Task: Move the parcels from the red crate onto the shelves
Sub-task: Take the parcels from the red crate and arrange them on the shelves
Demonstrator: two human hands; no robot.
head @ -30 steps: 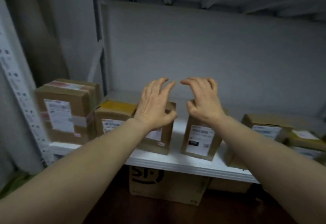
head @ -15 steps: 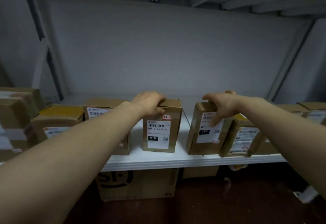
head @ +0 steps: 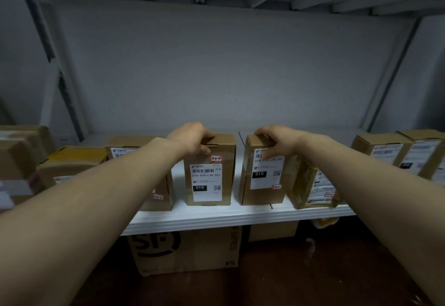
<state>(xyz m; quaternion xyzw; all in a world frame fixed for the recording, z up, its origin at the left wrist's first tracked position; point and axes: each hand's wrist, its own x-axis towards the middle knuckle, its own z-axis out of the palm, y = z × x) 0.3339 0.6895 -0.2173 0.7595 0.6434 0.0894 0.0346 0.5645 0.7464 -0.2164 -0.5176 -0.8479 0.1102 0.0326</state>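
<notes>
My left hand (head: 192, 140) curls its fingers over the left parcel (head: 209, 180), my right hand (head: 277, 142) over the right parcel (head: 262, 183); others already stand shelved, any remainder unseen.

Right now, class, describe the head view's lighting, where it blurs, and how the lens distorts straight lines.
Head view: dim, flat light with no glare; the label on the left hand's box reads sharply; the far-left boxes smear; the uprights lean outward toward the top, a wide-angle effect.
</notes>
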